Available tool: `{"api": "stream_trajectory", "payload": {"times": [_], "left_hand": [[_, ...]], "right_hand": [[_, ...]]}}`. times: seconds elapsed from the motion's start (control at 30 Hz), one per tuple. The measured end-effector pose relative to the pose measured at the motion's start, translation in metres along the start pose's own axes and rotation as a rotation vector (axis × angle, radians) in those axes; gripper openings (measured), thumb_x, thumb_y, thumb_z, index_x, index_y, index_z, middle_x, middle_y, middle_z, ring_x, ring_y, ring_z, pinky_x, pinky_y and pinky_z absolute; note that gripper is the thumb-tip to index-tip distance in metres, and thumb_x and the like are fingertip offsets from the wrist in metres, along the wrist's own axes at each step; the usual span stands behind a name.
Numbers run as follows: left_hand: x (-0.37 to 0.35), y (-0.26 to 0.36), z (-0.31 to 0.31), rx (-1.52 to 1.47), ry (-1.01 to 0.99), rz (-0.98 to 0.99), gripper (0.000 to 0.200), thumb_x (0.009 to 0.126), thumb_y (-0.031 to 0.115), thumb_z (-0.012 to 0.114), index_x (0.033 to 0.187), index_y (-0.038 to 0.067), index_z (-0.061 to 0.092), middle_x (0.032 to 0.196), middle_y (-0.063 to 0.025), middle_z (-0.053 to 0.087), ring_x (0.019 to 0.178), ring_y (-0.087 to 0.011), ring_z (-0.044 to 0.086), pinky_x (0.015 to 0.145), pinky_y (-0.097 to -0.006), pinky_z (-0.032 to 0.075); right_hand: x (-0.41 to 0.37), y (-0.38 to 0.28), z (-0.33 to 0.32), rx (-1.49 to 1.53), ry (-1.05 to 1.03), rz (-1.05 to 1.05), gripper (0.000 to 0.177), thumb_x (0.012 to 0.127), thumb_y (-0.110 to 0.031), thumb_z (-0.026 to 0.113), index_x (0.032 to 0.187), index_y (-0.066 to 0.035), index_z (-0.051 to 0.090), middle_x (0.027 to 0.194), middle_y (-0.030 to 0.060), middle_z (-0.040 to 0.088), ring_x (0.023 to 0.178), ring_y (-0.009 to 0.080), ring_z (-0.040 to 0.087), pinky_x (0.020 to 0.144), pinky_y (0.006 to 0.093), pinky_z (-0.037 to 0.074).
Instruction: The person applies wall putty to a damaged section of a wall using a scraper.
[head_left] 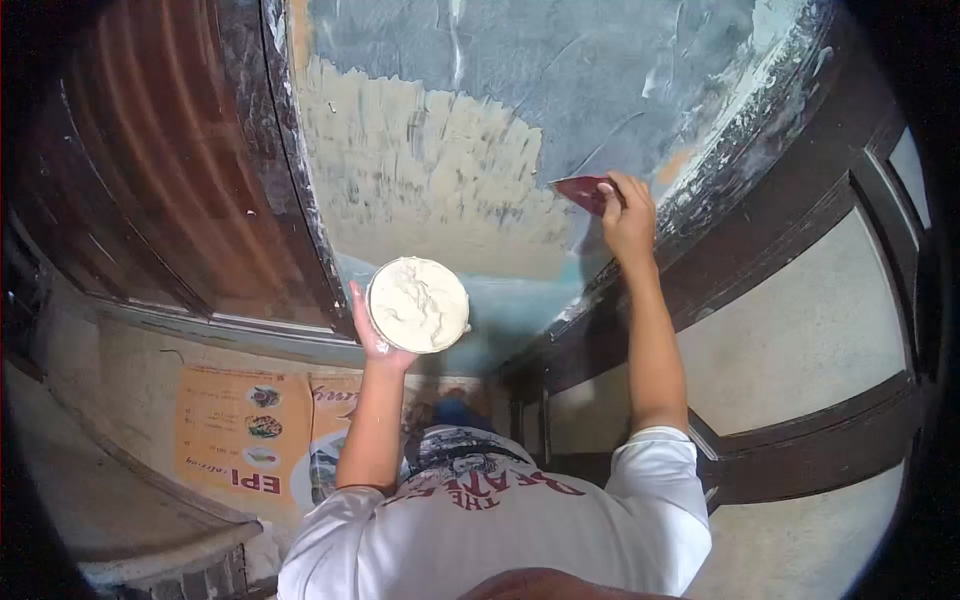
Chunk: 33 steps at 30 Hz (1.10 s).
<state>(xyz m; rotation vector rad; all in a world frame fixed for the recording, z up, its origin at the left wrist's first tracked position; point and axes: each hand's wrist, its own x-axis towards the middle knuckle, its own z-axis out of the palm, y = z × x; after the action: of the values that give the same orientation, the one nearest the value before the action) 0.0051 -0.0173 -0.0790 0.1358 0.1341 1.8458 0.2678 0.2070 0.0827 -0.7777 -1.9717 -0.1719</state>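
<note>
My left hand [378, 335] is wrapped round the side of a round tub of white paste [418, 305], held in front of my chest. Some paste is smeared on the hand and the tub's rim. My right hand [628, 215] grips a dark red scraper [583, 192], its edge at the wall [430, 190]. Rough beige covers the wall's lower part, with grey above it and white streaks near the top. The scraper's tip is close to where the beige and grey meet.
A dark brown wooden door [180, 170] stands at the left. On the right are dark wooden frames [810, 440] with pale panels [800, 320]. An orange printed sheet [225, 430] lies on the floor at lower left, near a curved ledge [160, 475].
</note>
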Motion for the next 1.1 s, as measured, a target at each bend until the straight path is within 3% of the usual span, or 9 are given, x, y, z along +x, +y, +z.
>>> {"api": "stream_trajectory", "payload": {"times": [0.23,0.43,0.6,0.73,0.9,1.1], "left_hand": [[0.0,0.006,-0.011,-0.041,-0.036,0.006,0.092,0.092,0.078,0.045,0.144,0.002,0.052,0.143,-0.0196,0.058,0.128,-0.0417,0.057,0.107,-0.0641,0.045],[-0.004,0.004,-0.006,0.0,-0.096,0.029,0.09,0.093,0.076,0.045,0.144,0.002,0.052,0.142,-0.0195,0.058,0.128,-0.0405,0.057,0.108,-0.0607,0.045],[-0.013,0.008,0.001,0.024,-0.046,0.041,0.09,0.094,0.076,0.043,0.146,0.002,0.05,0.144,-0.0179,0.057,0.131,-0.0375,0.056,0.111,-0.0555,0.044],[-0.01,0.01,-0.004,0.004,-0.029,0.07,0.09,0.095,0.076,0.043,0.147,0.003,0.049,0.147,-0.018,0.055,0.132,-0.0382,0.055,0.111,-0.0573,0.043],[-0.013,0.008,0.004,0.083,-0.051,0.099,0.09,0.095,0.075,0.043,0.146,0.001,0.049,0.146,-0.0191,0.055,0.131,-0.0385,0.055,0.111,-0.0572,0.043],[-0.011,0.002,0.014,0.068,-0.034,0.092,0.091,0.094,0.075,0.044,0.146,0.001,0.05,0.145,-0.0193,0.056,0.131,-0.0385,0.055,0.111,-0.0561,0.044]], "right_hand": [[-0.019,0.009,0.005,-0.059,-0.065,-0.088,0.017,0.091,-0.009,0.068,0.108,-0.005,0.071,0.099,0.0107,0.07,0.093,0.0354,0.062,0.081,0.0445,0.051],[-0.005,0.005,-0.007,-0.019,-0.013,-0.021,0.018,0.091,-0.01,0.068,0.109,-0.007,0.071,0.1,0.0113,0.069,0.096,0.0356,0.06,0.083,0.0429,0.051],[-0.014,0.002,0.003,-0.136,-0.138,-0.087,0.019,0.089,-0.009,0.069,0.108,-0.011,0.072,0.099,0.0091,0.069,0.095,0.0344,0.06,0.082,0.0429,0.051],[0.004,-0.004,-0.004,-0.053,0.033,-0.034,0.018,0.089,-0.008,0.069,0.107,-0.009,0.072,0.096,0.0094,0.068,0.093,0.0341,0.06,0.079,0.0434,0.05],[-0.006,-0.004,-0.002,-0.04,-0.097,-0.12,0.016,0.09,-0.01,0.069,0.106,-0.01,0.073,0.094,0.0084,0.068,0.091,0.0337,0.061,0.079,0.0434,0.051],[0.017,-0.019,-0.004,-0.029,0.019,-0.041,0.015,0.09,-0.012,0.07,0.105,-0.013,0.073,0.094,0.0071,0.068,0.091,0.033,0.061,0.075,0.0444,0.051]]}}
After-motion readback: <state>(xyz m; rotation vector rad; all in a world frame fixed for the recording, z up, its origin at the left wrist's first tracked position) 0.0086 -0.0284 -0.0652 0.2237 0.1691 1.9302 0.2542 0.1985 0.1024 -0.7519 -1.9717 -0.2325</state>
